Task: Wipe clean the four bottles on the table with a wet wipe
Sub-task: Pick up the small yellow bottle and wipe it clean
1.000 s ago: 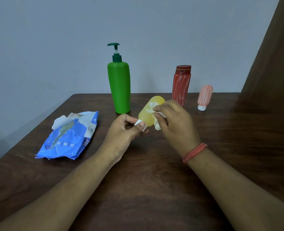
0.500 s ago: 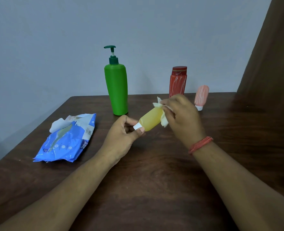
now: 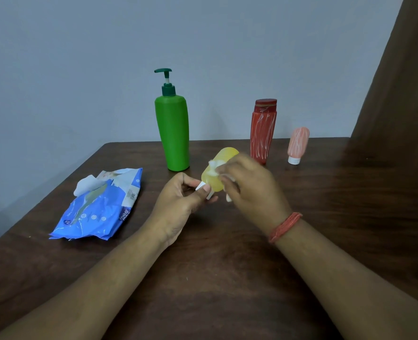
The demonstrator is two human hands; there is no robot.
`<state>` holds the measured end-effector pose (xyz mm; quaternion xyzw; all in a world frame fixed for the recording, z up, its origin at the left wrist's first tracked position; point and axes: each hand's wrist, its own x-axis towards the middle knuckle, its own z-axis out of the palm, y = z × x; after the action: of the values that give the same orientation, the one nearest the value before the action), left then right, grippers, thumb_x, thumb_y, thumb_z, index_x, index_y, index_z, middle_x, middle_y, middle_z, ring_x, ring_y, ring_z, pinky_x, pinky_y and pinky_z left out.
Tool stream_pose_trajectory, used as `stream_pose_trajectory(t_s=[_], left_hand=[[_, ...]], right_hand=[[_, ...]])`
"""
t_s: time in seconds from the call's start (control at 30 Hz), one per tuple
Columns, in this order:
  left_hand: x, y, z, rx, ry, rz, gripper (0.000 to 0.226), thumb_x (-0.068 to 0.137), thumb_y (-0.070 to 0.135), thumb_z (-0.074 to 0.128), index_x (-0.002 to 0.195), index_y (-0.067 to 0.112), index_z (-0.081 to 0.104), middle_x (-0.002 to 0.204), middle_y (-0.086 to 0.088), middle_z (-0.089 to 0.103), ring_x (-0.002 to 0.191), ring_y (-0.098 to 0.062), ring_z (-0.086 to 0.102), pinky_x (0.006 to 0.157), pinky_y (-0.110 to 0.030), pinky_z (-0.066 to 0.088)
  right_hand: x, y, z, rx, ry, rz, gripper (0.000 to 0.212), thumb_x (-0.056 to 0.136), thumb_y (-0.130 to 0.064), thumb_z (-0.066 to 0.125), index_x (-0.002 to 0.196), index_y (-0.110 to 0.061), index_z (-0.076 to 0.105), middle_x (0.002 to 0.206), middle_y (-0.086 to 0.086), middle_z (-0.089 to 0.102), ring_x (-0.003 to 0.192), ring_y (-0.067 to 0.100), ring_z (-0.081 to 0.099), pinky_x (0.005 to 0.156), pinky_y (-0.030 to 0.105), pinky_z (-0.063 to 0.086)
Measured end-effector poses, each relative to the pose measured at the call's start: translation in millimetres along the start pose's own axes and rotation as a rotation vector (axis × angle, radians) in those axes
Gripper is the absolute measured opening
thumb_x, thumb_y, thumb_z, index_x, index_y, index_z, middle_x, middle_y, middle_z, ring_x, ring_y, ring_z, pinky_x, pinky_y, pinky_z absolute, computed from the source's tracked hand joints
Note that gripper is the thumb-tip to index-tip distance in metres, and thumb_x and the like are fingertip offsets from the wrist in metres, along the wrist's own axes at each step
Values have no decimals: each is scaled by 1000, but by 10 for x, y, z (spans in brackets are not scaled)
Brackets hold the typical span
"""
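Observation:
My left hand (image 3: 178,204) pinches the white cap of a small yellow bottle (image 3: 217,168), held tilted above the table with its base pointing away from me. My right hand (image 3: 249,190) presses a white wet wipe (image 3: 214,168) against the bottle's side; most of the wipe is hidden under the fingers. A tall green pump bottle (image 3: 173,133) stands behind my left hand. A red bottle (image 3: 263,131) stands behind my right hand, and a small pink bottle (image 3: 297,144) stands cap-down to its right.
A blue pack of wet wipes (image 3: 100,207) lies on the dark wooden table (image 3: 227,278) at the left, with a white wipe poking out of its top. A grey wall runs behind the table. A brown curtain hangs at the right.
My right hand has slid the wipe back down the yellow bottle from its far end toward the cap. The bottle has tipped more upright. My left hand keeps hold of the cap.

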<state>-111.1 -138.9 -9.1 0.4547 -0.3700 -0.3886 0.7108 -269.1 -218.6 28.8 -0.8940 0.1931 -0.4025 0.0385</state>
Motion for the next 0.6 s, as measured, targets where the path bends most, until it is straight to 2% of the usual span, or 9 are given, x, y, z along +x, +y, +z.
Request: stream_pose_trajectory(t_s=[0.07, 0.2, 0.3, 0.43, 0.53, 0.6], left_hand=[[1, -12, -2, 26, 8, 17, 16, 86, 3, 71, 90, 5, 55, 87, -10, 76, 87, -24, 75, 74, -32, 61], [8, 32, 7, -76, 16, 0, 25, 77, 12, 74, 90, 2, 56, 91, -16, 74, 91, -31, 75, 80, -37, 62], [0, 65, 15, -159, 1, -17, 22, 77, 9, 70, 90, 1, 55, 87, -15, 75, 84, -27, 76, 73, -31, 62], [-14, 100, 12, -193, -24, -53, 22, 79, 8, 68, 94, 1, 55, 89, -16, 75, 86, -29, 76, 74, -31, 62], [-19, 107, 4, -184, -34, -70, 19, 81, 9, 66, 93, 2, 54, 90, -19, 72, 83, -28, 76, 72, -32, 62], [-21, 112, -14, -158, -51, -78, 18, 81, 11, 66, 90, 3, 53, 91, -18, 71, 82, -27, 75, 69, -32, 62]], right_hand=[[-17, -50, 37, -20, -98, -107, 19, 89, -4, 67, 107, -5, 71, 101, 11, 62, 86, 28, 63, 74, 43, 55], [6, -31, 21, 17, 47, 4, 17, 90, -4, 67, 106, -6, 73, 101, 10, 64, 86, 25, 63, 73, 41, 55], [-17, -63, 50, -2, -51, -110, 16, 87, -1, 69, 103, -4, 71, 99, 11, 63, 84, 27, 63, 71, 43, 54], [-11, 8, 30, 49, 111, -6, 13, 90, -3, 67, 102, -6, 71, 101, 7, 62, 88, 20, 62, 75, 30, 51], [-38, -8, 66, 36, 40, -98, 12, 89, -3, 68, 101, -6, 71, 98, 8, 62, 85, 23, 62, 73, 35, 52], [-3, 70, 44, 42, 122, -28, 13, 90, -4, 67, 102, -6, 72, 100, 8, 63, 88, 22, 62, 76, 33, 52]])
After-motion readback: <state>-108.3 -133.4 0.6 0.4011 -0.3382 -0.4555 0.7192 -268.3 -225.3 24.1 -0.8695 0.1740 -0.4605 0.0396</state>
